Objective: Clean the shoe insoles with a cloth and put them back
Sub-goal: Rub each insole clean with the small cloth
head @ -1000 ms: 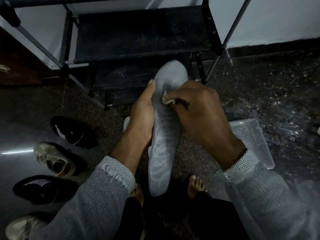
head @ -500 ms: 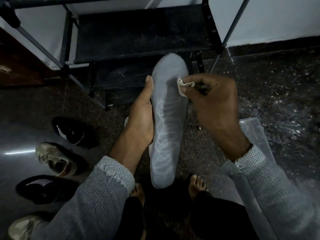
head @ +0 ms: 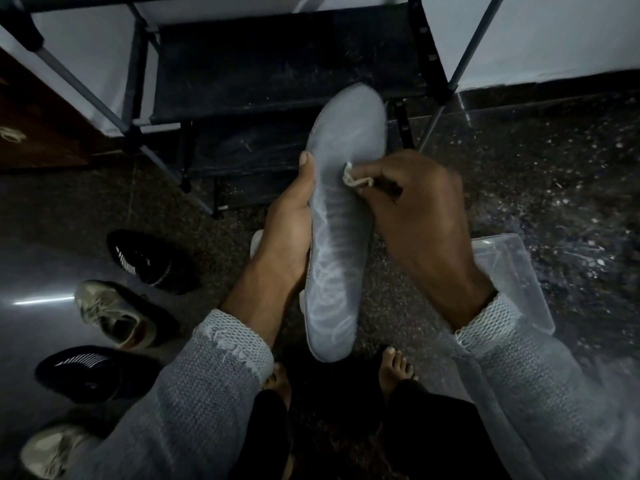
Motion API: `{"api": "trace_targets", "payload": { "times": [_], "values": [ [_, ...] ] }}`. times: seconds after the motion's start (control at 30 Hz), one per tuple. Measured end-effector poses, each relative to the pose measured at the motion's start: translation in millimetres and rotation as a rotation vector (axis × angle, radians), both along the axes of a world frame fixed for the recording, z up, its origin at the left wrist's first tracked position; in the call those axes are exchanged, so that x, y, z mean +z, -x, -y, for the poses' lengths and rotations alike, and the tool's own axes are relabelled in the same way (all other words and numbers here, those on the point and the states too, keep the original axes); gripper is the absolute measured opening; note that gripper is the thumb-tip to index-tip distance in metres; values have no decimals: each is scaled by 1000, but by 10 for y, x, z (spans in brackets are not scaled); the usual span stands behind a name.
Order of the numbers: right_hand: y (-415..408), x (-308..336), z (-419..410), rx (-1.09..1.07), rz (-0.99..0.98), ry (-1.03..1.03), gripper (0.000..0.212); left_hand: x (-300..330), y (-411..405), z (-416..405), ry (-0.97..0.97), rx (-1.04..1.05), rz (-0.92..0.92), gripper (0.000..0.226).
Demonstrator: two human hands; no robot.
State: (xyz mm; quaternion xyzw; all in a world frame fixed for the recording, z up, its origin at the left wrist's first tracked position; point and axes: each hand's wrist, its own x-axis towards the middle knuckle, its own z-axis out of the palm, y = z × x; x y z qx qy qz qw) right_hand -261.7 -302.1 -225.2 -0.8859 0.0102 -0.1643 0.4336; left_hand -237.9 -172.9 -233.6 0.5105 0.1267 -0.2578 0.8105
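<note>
A long grey insole [head: 341, 209] with pale wipe marks is held up in the middle of the view, toe end pointing away from me. My left hand [head: 287, 230] grips its left edge, thumb lying along the rim. My right hand [head: 419, 216] pinches a small whitish cloth [head: 355, 178] and presses it on the insole's upper middle. Part of a second pale insole [head: 257, 241] peeks out behind my left hand.
A black shoe rack [head: 277, 64] stands straight ahead against the wall. Several shoes lie on the floor at left: two black ones [head: 149, 261] [head: 86, 372] and two beige sneakers [head: 114, 313] [head: 45, 448]. A clear plastic box [head: 512, 275] sits at right. My bare feet [head: 394, 368] are below.
My right hand moved the cloth from the insole's right edge near the toe back down and left onto its surface. The insole shifted slightly lower.
</note>
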Motion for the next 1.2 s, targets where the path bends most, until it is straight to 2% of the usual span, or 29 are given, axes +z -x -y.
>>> {"api": "trace_targets", "payload": {
  "times": [0.1, 0.27, 0.47, 0.57, 0.67, 0.87, 1.1, 1.2],
  "values": [
    [1, 12, -90, 42, 25, 24, 14, 9, 4, -3, 35, 10, -20, 56],
    [-35, -15, 62, -34, 33, 140, 14, 24, -18, -26, 19, 14, 0, 56],
    [21, 4, -142, 130, 49, 156, 14, 39, 14, -11, 61, 35, -44, 54],
    [-27, -7, -67, 59, 80, 174, 13, 37, 4, -9, 46, 25, -22, 56],
    [-18, -16, 45, 8, 23, 213, 14, 31, -23, -34, 14, 29, -25, 58],
    [37, 20, -211, 147, 33, 191, 20, 27, -3, -21, 6, 48, -57, 59],
    [-39, -16, 21, 5, 26, 237, 15, 0, -25, -22, 11, 16, -42, 62],
    [-38, -20, -49, 21, 61, 245, 15, 17, 4, 1, 15, -3, -52, 61]
  ]
}}
